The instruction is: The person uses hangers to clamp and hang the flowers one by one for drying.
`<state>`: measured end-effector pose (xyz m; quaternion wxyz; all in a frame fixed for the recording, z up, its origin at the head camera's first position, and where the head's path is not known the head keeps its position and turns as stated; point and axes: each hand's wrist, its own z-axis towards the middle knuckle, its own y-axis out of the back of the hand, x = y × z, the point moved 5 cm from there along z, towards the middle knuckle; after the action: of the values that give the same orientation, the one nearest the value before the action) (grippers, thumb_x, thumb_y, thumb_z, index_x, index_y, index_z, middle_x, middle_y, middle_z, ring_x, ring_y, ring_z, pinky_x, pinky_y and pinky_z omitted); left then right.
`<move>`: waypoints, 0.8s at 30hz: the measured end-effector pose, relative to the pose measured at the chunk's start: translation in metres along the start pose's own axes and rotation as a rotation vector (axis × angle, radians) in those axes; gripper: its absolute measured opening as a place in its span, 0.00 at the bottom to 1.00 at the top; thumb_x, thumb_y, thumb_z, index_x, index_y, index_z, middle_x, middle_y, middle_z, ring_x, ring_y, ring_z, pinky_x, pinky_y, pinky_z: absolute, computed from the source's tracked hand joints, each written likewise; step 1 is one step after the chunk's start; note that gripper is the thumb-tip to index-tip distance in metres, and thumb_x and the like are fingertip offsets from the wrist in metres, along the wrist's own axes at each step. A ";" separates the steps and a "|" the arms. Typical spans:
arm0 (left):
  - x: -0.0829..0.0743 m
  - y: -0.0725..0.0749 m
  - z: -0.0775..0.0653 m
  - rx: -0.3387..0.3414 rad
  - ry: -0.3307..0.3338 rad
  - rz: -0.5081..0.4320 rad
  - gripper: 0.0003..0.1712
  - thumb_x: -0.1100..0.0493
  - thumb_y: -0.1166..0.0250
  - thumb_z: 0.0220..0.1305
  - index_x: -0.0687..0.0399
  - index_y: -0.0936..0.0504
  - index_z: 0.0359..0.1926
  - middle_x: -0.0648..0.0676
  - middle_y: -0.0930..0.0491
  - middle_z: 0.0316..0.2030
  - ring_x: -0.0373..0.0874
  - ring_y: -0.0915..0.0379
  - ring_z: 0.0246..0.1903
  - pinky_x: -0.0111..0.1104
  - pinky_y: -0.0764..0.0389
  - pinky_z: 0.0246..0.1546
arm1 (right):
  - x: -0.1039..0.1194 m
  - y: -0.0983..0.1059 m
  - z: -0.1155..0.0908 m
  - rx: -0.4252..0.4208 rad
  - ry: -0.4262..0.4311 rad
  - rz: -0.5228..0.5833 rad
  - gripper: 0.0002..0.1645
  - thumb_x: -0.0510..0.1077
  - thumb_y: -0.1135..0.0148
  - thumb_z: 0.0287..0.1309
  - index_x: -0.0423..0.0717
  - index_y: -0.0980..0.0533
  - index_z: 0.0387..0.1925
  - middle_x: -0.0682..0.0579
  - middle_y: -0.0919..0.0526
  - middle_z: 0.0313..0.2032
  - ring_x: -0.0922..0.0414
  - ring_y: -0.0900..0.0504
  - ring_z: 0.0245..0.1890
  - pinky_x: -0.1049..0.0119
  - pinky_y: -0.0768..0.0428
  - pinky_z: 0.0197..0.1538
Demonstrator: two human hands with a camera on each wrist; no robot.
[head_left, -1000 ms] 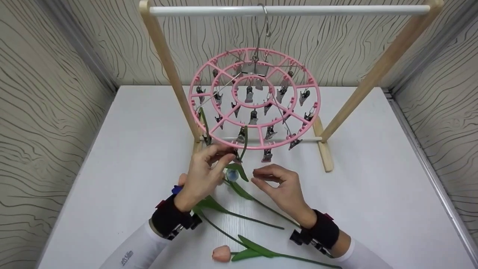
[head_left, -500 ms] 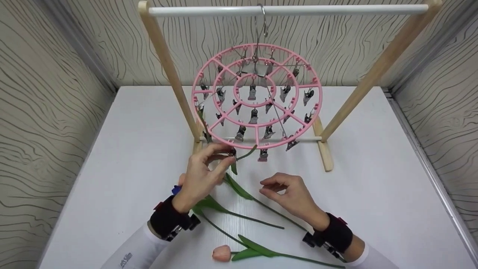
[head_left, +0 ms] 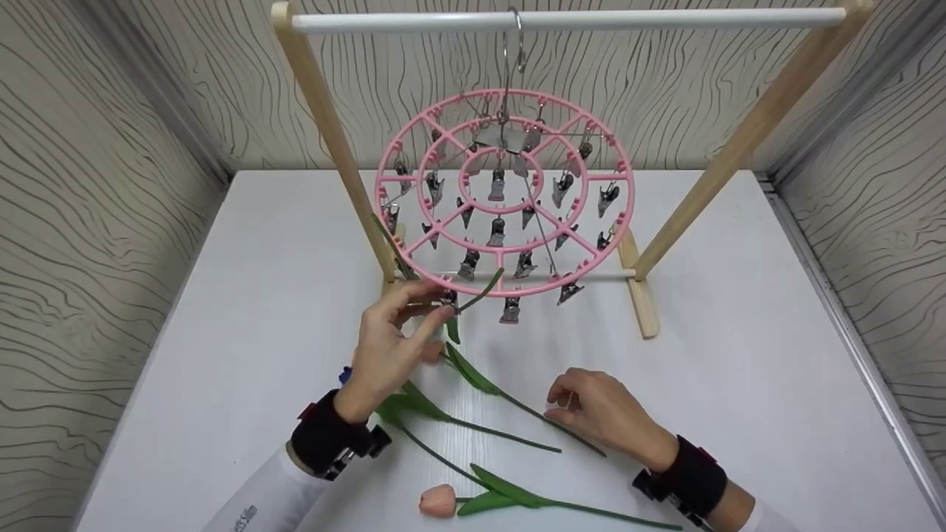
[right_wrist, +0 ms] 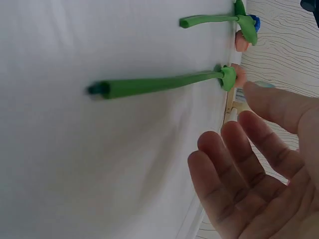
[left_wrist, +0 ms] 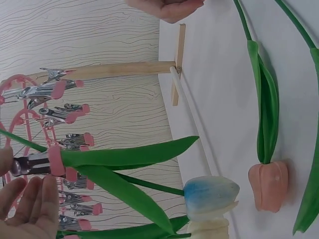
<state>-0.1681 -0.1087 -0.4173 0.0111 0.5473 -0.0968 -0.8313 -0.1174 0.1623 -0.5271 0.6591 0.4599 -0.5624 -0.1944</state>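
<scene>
Two hands work apart: the left hand [head_left: 388,351], at seven o'clock on the pink hanger [head_left: 610,176], pinches a metal clip [left_wrist: 37,164] whose tips sit on the stem of a head-down blue-and-white tulip [left_wrist: 212,196], so clipping it up seems nearly done. Below, toward six o'clock, a peach tulip [head_left: 437,501] lies on the table [head_left: 739,295]. At five o'clock the right hand [head_left: 610,414] holds nothing, fingers loosely bent; the next move probably calls for releasing the clip.
</scene>
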 end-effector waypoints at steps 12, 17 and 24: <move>0.015 0.023 -0.028 -0.089 -0.050 0.113 0.16 0.61 0.33 0.61 0.58 0.20 0.51 0.56 0.16 0.45 0.44 0.18 0.45 0.30 0.16 0.45 | -0.010 -0.011 -0.010 0.057 -0.035 -0.078 0.11 0.53 0.25 0.46 0.56 0.19 0.30 0.64 0.22 0.24 0.71 0.29 0.25 0.76 0.31 0.28; 0.018 0.019 -0.039 -0.058 -0.058 0.145 0.15 0.60 0.34 0.62 0.51 0.19 0.50 0.50 0.16 0.44 0.43 0.18 0.43 0.29 0.16 0.43 | -0.009 -0.013 -0.008 0.054 -0.021 -0.115 0.12 0.53 0.25 0.46 0.54 0.20 0.28 0.63 0.23 0.24 0.70 0.31 0.24 0.76 0.33 0.27; 0.025 0.004 -0.050 0.079 -0.073 0.168 0.13 0.59 0.34 0.62 0.48 0.19 0.49 0.48 0.15 0.42 0.40 0.17 0.39 0.29 0.16 0.41 | -0.007 -0.016 -0.008 0.028 0.026 -0.120 0.05 0.45 0.27 0.49 0.53 0.18 0.27 0.62 0.20 0.25 0.71 0.27 0.25 0.76 0.29 0.28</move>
<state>-0.1326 -0.1232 -0.4587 0.0558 0.5067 -0.1755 -0.8422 -0.1082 0.1629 -0.5438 0.6470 0.5043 -0.5280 -0.2200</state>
